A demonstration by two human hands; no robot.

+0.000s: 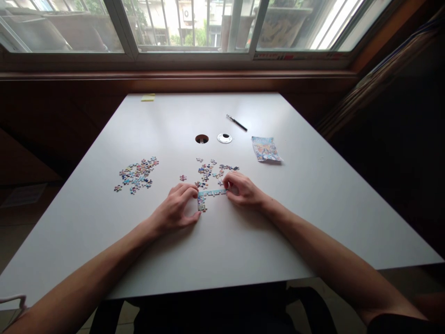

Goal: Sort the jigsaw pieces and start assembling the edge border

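A joined strip of jigsaw puzzle (212,192) lies on the white table, forming a corner with a short arm running toward me. My left hand (179,206) curls around that corner, fingertips at its top and thumb at the lower end of the short arm. At the strip's right end, my right hand (242,189) is closed in a pinch on a puzzle piece, mostly hidden by the fingers. Just beyond the strip lie loose jigsaw pieces (205,171), some partly behind my right hand. One stray piece (183,177) rests above my left hand.
A larger heap of jigsaw pieces (137,174) spreads at the left of the table (167,260). Farther back are a cable hole (201,138), its round cover (224,138), a black pen (237,123) and a printed picture sheet (266,149). A yellow sticky note (148,97) sits near the far edge.
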